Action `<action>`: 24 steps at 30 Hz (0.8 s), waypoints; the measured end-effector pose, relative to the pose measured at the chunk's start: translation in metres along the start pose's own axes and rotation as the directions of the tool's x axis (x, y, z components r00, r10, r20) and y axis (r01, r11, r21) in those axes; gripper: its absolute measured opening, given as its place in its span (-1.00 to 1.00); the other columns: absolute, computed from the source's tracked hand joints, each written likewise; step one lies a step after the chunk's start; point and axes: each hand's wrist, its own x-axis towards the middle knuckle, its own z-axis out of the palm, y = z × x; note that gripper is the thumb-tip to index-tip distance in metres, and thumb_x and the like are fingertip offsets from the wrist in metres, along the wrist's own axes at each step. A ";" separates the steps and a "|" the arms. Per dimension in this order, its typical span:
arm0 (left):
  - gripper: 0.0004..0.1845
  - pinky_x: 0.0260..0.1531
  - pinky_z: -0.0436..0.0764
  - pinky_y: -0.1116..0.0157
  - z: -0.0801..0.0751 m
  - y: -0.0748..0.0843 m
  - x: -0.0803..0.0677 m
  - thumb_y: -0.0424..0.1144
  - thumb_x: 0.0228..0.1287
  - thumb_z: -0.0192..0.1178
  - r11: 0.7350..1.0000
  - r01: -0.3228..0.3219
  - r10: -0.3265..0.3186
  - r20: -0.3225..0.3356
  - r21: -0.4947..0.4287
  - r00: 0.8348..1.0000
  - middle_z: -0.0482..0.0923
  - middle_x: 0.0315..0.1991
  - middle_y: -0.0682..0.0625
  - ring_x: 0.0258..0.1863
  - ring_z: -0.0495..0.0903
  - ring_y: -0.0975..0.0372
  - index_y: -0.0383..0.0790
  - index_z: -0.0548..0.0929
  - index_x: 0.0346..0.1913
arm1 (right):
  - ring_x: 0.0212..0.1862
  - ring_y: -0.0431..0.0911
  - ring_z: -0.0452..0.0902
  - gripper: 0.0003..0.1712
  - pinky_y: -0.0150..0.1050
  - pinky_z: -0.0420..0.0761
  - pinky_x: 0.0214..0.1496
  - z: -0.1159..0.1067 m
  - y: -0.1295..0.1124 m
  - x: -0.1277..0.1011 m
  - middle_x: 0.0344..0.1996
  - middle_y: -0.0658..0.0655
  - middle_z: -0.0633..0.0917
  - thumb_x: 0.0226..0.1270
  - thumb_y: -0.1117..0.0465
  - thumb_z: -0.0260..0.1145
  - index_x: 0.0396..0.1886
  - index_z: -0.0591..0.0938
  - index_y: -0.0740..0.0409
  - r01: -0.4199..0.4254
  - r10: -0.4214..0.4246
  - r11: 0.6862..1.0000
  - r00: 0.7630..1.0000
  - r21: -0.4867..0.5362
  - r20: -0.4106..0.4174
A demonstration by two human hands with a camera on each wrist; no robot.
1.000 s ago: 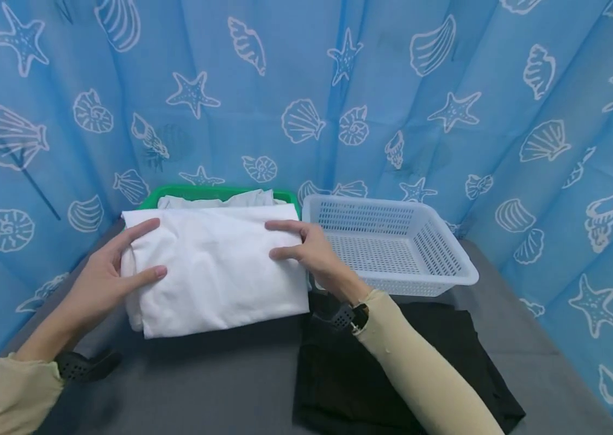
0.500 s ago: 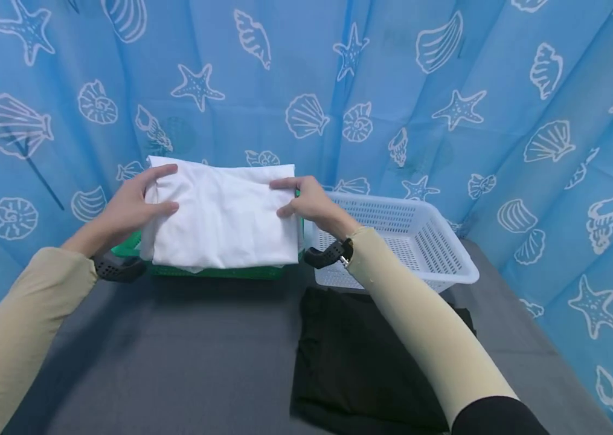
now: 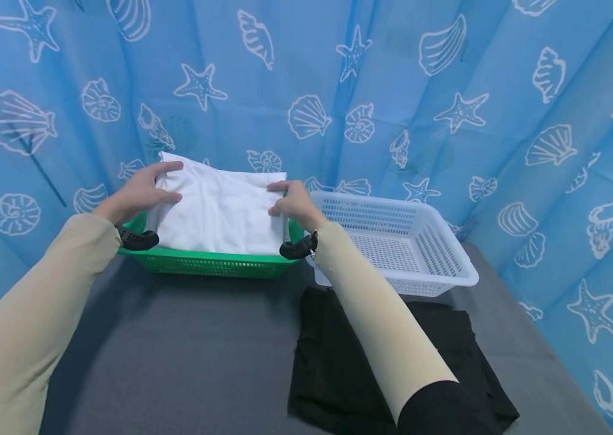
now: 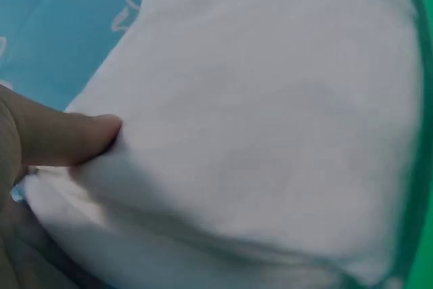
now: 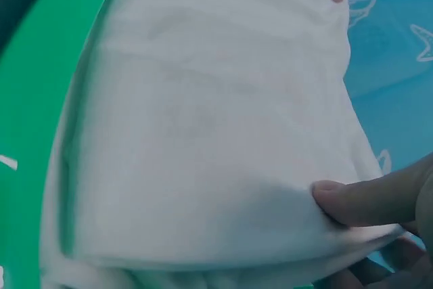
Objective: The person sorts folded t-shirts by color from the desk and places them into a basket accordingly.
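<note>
Both hands are gripping a folded white cloth bundle by its two short sides and holding it over the green perforated plastic basket, which is sitting on the dark grey table surface at about 11 o'clock from the person. The left hand is clasping the bundle's 9 o'clock edge, thumb lying on top and the remaining fingers curled underneath; the left wrist view is showing that thumb pressing into the cloth with the fabric creasing around it. The right hand is clasping the 3 o'clock edge in the same way, thumb on top, fingers wrapping under; the right wrist view is showing its thumb pinching a fold, with the green rim running along the cloth's far side. The near edge of the bundle is dipping inside the basket's front wall, while the far edge is standing higher against the curtain; whether it is resting on anything below cannot be told. A white perforated plastic basket is standing just beside the green one, at its 3 o'clock. A flat black garment is lying on the table at 5 o'clock from the green basket, partly covered by the right forearm's beige sleeve. A blue curtain printed with white shells and starfish is hanging behind everything.
</note>
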 end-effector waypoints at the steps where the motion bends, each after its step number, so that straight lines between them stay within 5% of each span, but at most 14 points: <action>1: -0.18 0.28 0.09 -0.27 0.000 -0.001 0.000 -0.27 0.45 0.16 1.000 0.020 -0.020 0.019 0.010 1.000 -0.33 0.56 -0.22 0.49 -0.30 -0.15 -0.10 -0.06 0.59 | 0.17 0.05 0.37 -0.33 -0.18 0.52 -0.20 -0.002 0.002 0.000 0.39 0.22 0.33 0.11 0.60 0.28 0.29 0.52 0.27 0.005 -0.004 1.000 1.000 -0.030 0.012; 3: -0.15 0.27 0.07 -0.28 -0.001 -0.003 -0.001 -0.22 0.47 0.13 0.998 0.056 -0.058 0.053 0.038 0.997 -0.38 0.55 -0.29 0.48 -0.31 -0.20 -0.17 -0.16 0.59 | 0.12 0.04 0.41 -0.31 -0.19 0.48 -0.28 -0.008 0.005 -0.003 0.37 0.23 0.37 0.11 0.58 0.24 0.32 0.48 0.30 0.025 -0.023 0.996 0.999 -0.084 0.028; 5: -0.14 0.27 0.05 -0.30 -0.003 -0.004 -0.004 -0.17 0.49 0.09 0.994 0.086 -0.091 0.067 0.071 0.994 -0.38 0.53 -0.36 0.46 -0.29 -0.26 -0.24 -0.24 0.58 | -0.17 0.04 0.43 -0.31 -0.18 0.42 -0.37 -0.016 0.008 -0.004 0.35 0.25 0.38 0.11 0.55 0.21 0.33 0.47 0.32 0.041 -0.038 0.991 0.999 -0.126 0.032; 7: -0.14 0.25 0.07 -0.30 -0.005 -0.004 -0.008 -0.13 0.51 0.05 0.990 0.105 -0.111 0.059 0.094 0.992 -0.35 0.50 -0.42 0.45 -0.25 -0.29 -0.29 -0.27 0.57 | -0.18 0.01 0.44 -0.35 -0.21 0.40 -0.36 -0.027 0.010 -0.008 0.34 0.23 0.40 0.14 0.50 0.22 0.31 0.49 0.29 0.046 -0.045 0.983 0.999 -0.176 0.013; 10: -0.14 0.24 0.10 -0.30 -0.005 0.000 -0.018 -0.06 0.52 0.01 0.990 0.113 -0.115 0.027 0.086 0.993 -0.30 0.50 -0.45 0.44 -0.19 -0.30 -0.29 -0.27 0.57 | -0.04 0.07 0.47 -0.41 -0.16 0.51 -0.20 -0.044 0.013 -0.015 0.33 0.24 0.41 0.19 0.44 0.27 0.28 0.52 0.28 0.066 -0.070 0.977 0.997 -0.203 -0.010; 12: -0.13 0.24 0.15 -0.27 0.000 0.005 -0.026 -0.04 0.52 0.01 0.994 0.094 -0.095 0.009 0.053 0.995 -0.29 0.51 -0.42 0.43 -0.12 -0.29 -0.26 -0.28 0.57 | 0.24 0.08 0.38 -0.44 -0.11 0.53 0.02 -0.057 0.013 -0.024 0.31 0.22 0.43 0.24 0.38 0.29 0.28 0.52 0.25 0.083 -0.088 0.970 0.996 -0.229 -0.011; 18: -0.24 0.19 0.35 -0.14 0.037 0.032 -0.055 -0.14 0.53 0.02 0.996 -0.079 0.076 -0.067 -0.044 0.995 -0.07 0.50 -0.33 0.38 0.17 -0.19 -0.24 -0.12 0.58 | 0.05 0.09 0.55 -0.51 0.00 0.59 -0.05 -0.093 0.013 -0.070 0.20 0.22 0.52 0.34 0.29 0.28 0.27 0.54 0.17 0.122 -0.119 0.964 0.993 -0.237 0.027; 24: -0.38 0.11 0.48 -0.06 0.092 0.062 -0.090 -0.27 0.51 0.07 0.951 -0.290 0.284 -0.069 -0.109 0.956 0.26 0.38 -0.25 0.25 0.42 -0.07 -0.25 0.12 0.51 | 0.04 0.07 0.57 -0.56 -0.01 0.62 -0.12 -0.117 0.024 -0.137 0.18 0.20 0.54 0.38 0.24 0.30 0.24 0.57 0.15 0.145 -0.131 0.952 0.989 -0.268 0.070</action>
